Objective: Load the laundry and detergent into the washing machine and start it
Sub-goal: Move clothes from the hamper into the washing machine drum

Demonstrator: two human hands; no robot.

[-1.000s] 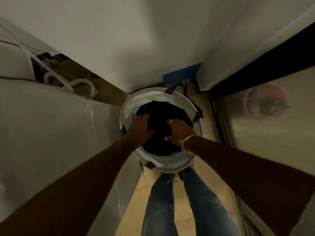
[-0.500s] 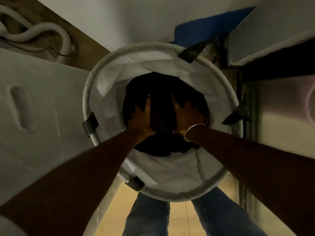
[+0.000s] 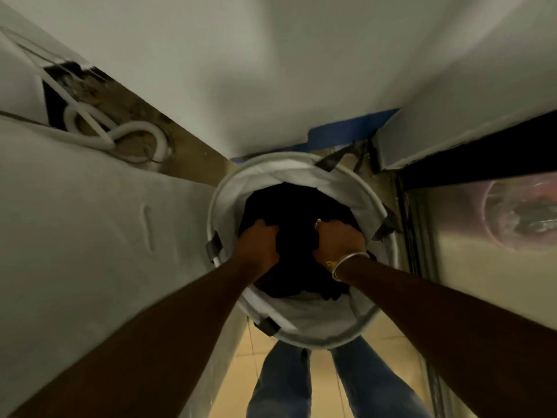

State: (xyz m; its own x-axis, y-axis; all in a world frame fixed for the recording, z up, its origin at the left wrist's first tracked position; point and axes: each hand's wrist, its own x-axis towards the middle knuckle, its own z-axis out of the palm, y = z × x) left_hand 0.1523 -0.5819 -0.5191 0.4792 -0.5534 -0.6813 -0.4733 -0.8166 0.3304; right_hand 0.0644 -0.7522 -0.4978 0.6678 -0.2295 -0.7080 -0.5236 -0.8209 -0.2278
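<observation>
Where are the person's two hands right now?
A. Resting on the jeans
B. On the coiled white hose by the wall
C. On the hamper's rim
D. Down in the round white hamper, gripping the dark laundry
D: the left hand and the right hand are both closed on the dark laundry inside the white hamper.

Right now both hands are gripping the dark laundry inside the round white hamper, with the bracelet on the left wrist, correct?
Not quite: the bracelet is on the right wrist. The head view shows the left hand and right hand both gripping the dark laundry inside the round white hamper.
</observation>
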